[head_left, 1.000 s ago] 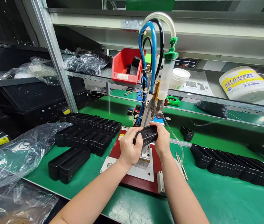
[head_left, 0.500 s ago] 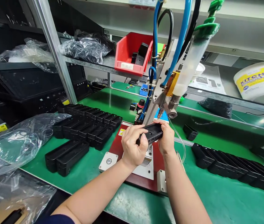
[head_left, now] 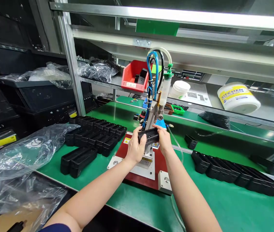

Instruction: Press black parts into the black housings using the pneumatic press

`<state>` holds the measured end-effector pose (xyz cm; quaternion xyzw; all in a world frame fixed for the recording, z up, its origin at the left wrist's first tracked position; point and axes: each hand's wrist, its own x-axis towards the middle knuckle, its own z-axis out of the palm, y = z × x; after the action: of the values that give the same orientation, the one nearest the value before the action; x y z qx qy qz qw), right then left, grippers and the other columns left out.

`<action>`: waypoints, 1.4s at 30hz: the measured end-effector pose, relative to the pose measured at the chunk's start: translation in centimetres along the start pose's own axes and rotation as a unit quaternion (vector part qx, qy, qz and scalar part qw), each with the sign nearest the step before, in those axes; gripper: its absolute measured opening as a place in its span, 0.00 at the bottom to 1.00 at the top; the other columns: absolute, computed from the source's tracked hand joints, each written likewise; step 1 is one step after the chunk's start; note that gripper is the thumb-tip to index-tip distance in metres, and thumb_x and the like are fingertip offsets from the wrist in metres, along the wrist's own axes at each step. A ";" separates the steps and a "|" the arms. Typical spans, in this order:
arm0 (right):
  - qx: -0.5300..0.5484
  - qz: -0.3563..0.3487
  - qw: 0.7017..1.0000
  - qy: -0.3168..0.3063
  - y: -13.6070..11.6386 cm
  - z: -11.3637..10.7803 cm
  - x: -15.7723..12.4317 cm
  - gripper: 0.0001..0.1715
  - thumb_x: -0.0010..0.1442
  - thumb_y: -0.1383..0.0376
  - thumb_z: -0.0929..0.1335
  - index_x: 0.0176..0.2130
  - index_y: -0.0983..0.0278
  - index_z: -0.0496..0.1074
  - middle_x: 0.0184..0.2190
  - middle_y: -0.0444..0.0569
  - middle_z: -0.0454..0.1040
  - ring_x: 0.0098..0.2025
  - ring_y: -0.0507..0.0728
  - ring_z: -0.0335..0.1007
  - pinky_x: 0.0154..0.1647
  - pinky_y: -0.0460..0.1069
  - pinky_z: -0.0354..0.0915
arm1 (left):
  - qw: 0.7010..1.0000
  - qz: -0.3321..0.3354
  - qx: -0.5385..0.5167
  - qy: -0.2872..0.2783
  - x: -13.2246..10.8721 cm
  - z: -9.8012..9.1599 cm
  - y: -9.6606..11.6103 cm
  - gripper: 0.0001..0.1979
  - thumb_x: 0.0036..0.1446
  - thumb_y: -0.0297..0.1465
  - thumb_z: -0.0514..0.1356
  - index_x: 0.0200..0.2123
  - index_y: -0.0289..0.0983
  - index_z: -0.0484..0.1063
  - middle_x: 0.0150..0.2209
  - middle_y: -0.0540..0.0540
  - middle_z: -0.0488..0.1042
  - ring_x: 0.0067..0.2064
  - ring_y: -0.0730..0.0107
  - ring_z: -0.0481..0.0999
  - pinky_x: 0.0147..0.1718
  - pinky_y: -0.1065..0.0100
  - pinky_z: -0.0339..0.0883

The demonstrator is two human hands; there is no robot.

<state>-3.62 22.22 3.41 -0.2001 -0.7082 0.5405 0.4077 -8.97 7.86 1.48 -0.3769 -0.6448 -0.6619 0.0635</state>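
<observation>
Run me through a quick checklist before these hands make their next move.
1. Both hands on the case: ok; left hand and right hand hold the black case at either end.
2. A hand free: not ok; both are occupied.
3. Hands off the buttons: ok; neither touches the left button box or right button box.
4. Enough in the syringe: cannot tell.
5. Underside of the case clean: cannot tell; hidden.
6. Right-hand row of cases clear of the machine: ok.
</observation>
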 end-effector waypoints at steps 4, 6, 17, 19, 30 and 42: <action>0.007 0.010 1.000 0.005 -0.6 0.3 0.3 0.27 0.47 0.55 0.61 0.40 0.67 0.77 0.30 0.48 0.70 0.23 0.51 0.55 0.18 0.45 0.51 | 0.998 0.029 -0.007 0.054 0.0 0.9 -0.4 0.15 0.63 0.37 0.51 0.50 0.37 0.63 0.46 0.40 0.73 0.48 0.62 0.74 0.48 0.60 0.68; 0.009 0.012 1.000 0.009 -1.0 0.3 0.3 0.27 0.46 0.55 0.61 0.39 0.67 0.77 0.29 0.48 0.70 0.23 0.51 0.54 0.17 0.45 0.51 | 0.997 0.032 -0.005 0.070 0.1 1.3 -0.5 0.14 0.63 0.37 0.52 0.48 0.37 0.64 0.45 0.40 0.73 0.47 0.63 0.74 0.47 0.60 0.68; 0.012 0.031 0.999 0.026 -3.3 0.8 -0.1 0.21 0.50 0.54 0.62 0.35 0.63 0.75 0.24 0.46 0.69 0.19 0.52 0.57 0.13 0.46 0.49 | 0.996 0.019 0.030 0.078 1.8 -0.1 2.0 0.11 0.61 0.39 0.54 0.39 0.36 0.66 0.33 0.44 0.74 0.36 0.64 0.76 0.37 0.64 0.69; 0.010 0.025 0.999 0.029 -3.6 0.7 -0.7 0.20 0.51 0.53 0.62 0.35 0.63 0.75 0.25 0.46 0.69 0.19 0.51 0.56 0.13 0.46 0.49 | 0.997 0.016 0.024 0.073 1.4 -0.3 2.3 0.12 0.61 0.39 0.53 0.39 0.36 0.66 0.33 0.44 0.74 0.36 0.64 0.76 0.37 0.64 0.69; -0.014 -0.181 0.977 0.110 -4.9 -1.1 -10.6 0.12 0.60 0.60 0.65 0.38 0.63 0.76 0.35 0.48 0.75 0.36 0.56 0.70 0.35 0.49 0.65 | 0.980 0.015 -0.102 -0.170 -5.9 -5.3 3.4 0.21 0.56 0.36 0.60 0.52 0.36 0.66 0.48 0.42 0.75 0.46 0.63 0.76 0.46 0.63 0.70; -0.130 -0.387 0.905 -0.120 -7.8 0.6 -17.4 0.17 0.58 0.74 0.62 0.45 0.65 0.72 0.38 0.51 0.72 0.37 0.54 0.71 0.34 0.48 0.68 | 0.943 -0.003 -0.105 -0.316 -10.0 -6.4 3.7 0.34 0.33 0.26 0.66 0.50 0.34 0.69 0.37 0.46 0.77 0.34 0.64 0.76 0.34 0.67 0.71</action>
<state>7.32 6.60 4.27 0.1046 -0.8376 0.2635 0.4670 -2.42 -2.51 -0.65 -0.5690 -0.5601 -0.5728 -0.1855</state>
